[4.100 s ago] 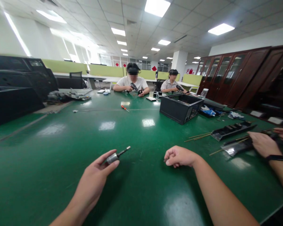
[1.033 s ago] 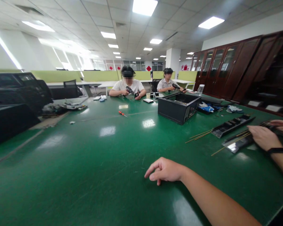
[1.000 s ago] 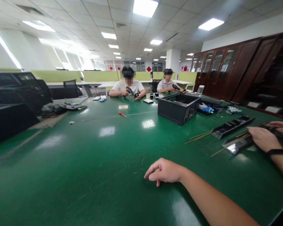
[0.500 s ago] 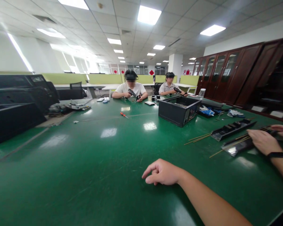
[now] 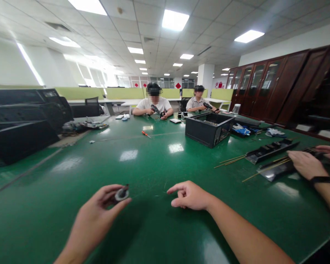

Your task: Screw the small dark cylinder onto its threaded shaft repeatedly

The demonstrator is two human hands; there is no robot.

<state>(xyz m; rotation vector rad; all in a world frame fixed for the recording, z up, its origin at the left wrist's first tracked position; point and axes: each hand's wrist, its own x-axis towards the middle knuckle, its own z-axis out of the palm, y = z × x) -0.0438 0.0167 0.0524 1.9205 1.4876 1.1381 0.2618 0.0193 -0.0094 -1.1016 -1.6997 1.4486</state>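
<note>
My left hand (image 5: 100, 207) is closed round a small round thing with a pale grey rim and a dark piece sticking up from it (image 5: 122, 194); its kind I cannot make out. Thumb and fingers grip it from the sides, above the green table (image 5: 143, 165). To the right of it, my right hand (image 5: 191, 196) hovers low over the tabletop, index finger stretched out and the other fingers loosely curled. Nothing shows in that hand, and a gap separates it from the round thing.
An orange-handled screwdriver (image 5: 146, 134) lies farther back. Behind it stands a black computer case (image 5: 202, 132). At right, another person's hand (image 5: 306, 165) rests on dark metal channels with thin brass-coloured rods (image 5: 229, 161). Two people holding power drills sit across the table; more black cases (image 5: 19, 141) stand left.
My left hand has come into view from below, holding the round thing. My right hand has shifted slightly up, its index finger now straighter. The view has tilted a little.
</note>
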